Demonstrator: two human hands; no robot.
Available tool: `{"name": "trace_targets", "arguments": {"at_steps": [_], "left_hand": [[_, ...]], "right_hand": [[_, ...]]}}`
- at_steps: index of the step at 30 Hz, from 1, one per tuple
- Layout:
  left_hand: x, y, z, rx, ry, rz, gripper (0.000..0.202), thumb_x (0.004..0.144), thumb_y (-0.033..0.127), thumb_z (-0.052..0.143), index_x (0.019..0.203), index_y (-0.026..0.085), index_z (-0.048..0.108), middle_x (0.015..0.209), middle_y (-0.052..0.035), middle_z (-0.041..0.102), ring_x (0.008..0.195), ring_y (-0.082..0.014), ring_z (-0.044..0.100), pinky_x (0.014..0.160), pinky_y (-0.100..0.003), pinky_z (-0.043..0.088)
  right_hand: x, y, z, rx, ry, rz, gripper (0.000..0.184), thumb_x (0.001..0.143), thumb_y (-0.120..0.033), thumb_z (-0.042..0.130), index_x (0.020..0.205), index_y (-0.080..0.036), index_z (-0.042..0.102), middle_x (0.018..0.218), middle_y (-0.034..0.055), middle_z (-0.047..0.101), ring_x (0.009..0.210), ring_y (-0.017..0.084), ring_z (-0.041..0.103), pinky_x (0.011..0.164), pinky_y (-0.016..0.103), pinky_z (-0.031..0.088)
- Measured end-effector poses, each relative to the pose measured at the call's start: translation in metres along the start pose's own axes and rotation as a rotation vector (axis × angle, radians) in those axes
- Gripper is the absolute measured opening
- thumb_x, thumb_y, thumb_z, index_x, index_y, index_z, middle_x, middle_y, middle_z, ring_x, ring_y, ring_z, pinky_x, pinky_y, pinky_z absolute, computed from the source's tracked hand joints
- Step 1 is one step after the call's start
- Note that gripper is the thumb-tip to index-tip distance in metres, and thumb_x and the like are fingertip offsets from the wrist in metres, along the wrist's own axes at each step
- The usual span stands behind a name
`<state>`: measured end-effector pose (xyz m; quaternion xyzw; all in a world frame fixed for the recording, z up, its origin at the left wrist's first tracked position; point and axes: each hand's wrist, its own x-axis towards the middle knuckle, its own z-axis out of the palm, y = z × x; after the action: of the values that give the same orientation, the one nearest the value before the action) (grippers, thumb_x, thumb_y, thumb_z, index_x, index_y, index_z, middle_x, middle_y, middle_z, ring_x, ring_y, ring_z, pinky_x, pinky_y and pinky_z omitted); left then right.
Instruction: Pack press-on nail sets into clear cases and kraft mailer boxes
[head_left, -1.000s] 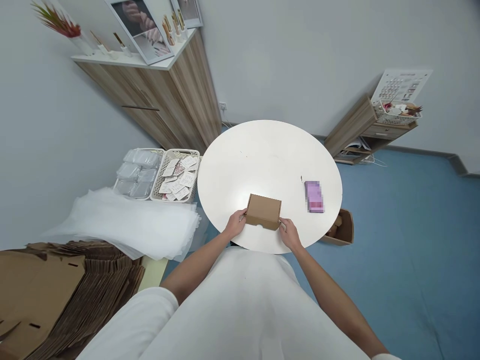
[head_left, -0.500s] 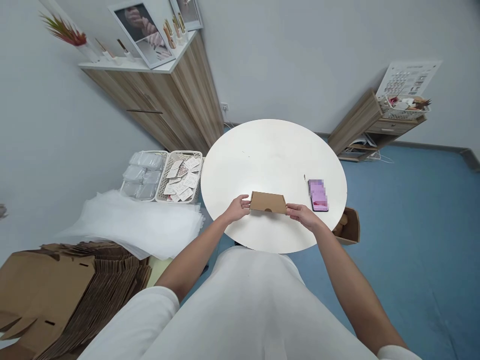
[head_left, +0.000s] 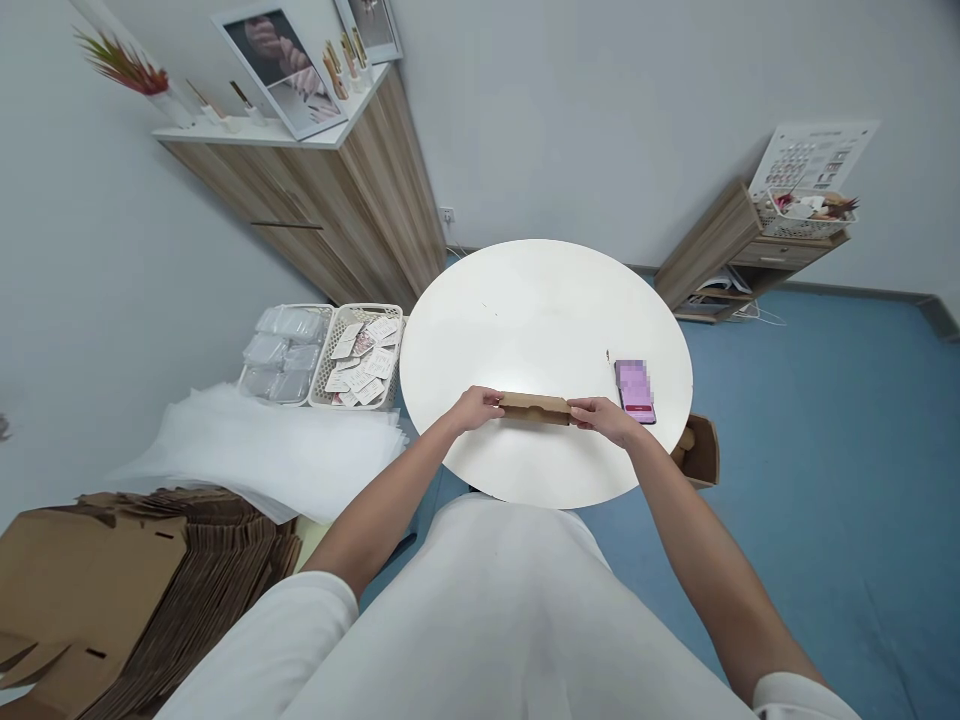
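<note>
A small brown cardboard box (head_left: 534, 408) is held at the near side of the round white table (head_left: 555, 300). My left hand (head_left: 478, 408) is closed on its left end, and my right hand (head_left: 601, 418) grips its right end. The box is tilted so that mostly a narrow side with a notch faces me. Its contents, if any, do not show. To the right of my right hand, a phone (head_left: 636, 392) with a pink-purple screen lies on the table.
Left of the table stand a basket of printed cards (head_left: 397, 375) and a basket of clear plastic packs (head_left: 289, 350). White sheets (head_left: 277, 445) and flattened cardboard boxes (head_left: 82, 590) are nearer me. An open carton (head_left: 703, 452) sits on the floor at right.
The box has tipped: its broad top faced me before, and now a narrow side shows. Both hands have closed in a little on its ends.
</note>
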<state>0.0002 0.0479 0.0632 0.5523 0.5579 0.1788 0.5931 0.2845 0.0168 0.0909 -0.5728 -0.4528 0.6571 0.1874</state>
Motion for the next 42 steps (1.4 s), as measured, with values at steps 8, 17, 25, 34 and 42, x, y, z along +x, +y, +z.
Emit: {"name": "trace_targets", "arguments": {"at_steps": [8, 17, 25, 34, 42], "left_hand": [[0.001, 0.005, -0.009, 0.087, -0.072, 0.038, 0.053, 0.060, 0.025, 0.069, 0.110, 0.016, 0.054, 0.098, -0.0095, 0.061, 0.087, -0.0197, 0.059, 0.073, -0.029, 0.046], [-0.011, 0.016, -0.008, 0.520, 0.034, 0.348, 0.032, 0.080, 0.031, 0.043, 0.109, 0.023, 0.054, 0.096, -0.0022, 0.063, 0.085, -0.0173, 0.057, 0.078, -0.029, 0.042], [-0.004, 0.011, -0.011, 0.474, -0.029, 0.254, 0.038, 0.079, 0.038, 0.043, 0.111, 0.022, 0.054, 0.097, -0.0023, 0.063, 0.087, -0.0177, 0.057, 0.076, -0.026, 0.042], [-0.008, 0.019, -0.007, 0.350, -0.007, 0.259, 0.036, 0.072, 0.031, 0.055, 0.107, 0.024, 0.057, 0.101, -0.0020, 0.062, 0.082, -0.0175, 0.058, 0.082, -0.028, 0.040], [0.001, 0.004, -0.001, 0.102, 0.049, -0.006, 0.052, 0.078, 0.054, 0.039, 0.116, 0.020, 0.048, 0.101, -0.0069, 0.061, 0.075, -0.0151, 0.061, 0.070, -0.026, 0.044]], "right_hand": [[0.004, 0.001, -0.008, -0.090, 0.048, 0.002, 0.042, 0.071, -0.033, 0.058, 0.111, -0.019, 0.056, 0.090, 0.0060, 0.061, 0.081, 0.015, 0.055, 0.077, 0.030, 0.043], [0.003, -0.009, -0.001, -0.195, 0.089, -0.061, 0.044, 0.072, -0.042, 0.053, 0.112, -0.021, 0.054, 0.103, 0.0059, 0.060, 0.094, 0.020, 0.052, 0.082, 0.032, 0.039], [0.006, -0.013, -0.002, -0.110, 0.011, 0.014, 0.044, 0.073, -0.046, 0.051, 0.106, -0.018, 0.058, 0.095, 0.0058, 0.062, 0.091, 0.020, 0.056, 0.084, 0.034, 0.040], [0.013, 0.000, -0.004, -0.122, 0.091, -0.019, 0.042, 0.072, -0.036, 0.057, 0.112, -0.022, 0.052, 0.100, 0.0049, 0.059, 0.089, 0.016, 0.055, 0.079, 0.029, 0.042], [0.015, 0.005, 0.000, 0.002, 0.110, 0.074, 0.044, 0.073, -0.048, 0.051, 0.109, -0.022, 0.050, 0.103, 0.0071, 0.055, 0.077, 0.013, 0.059, 0.069, 0.026, 0.047]]}}
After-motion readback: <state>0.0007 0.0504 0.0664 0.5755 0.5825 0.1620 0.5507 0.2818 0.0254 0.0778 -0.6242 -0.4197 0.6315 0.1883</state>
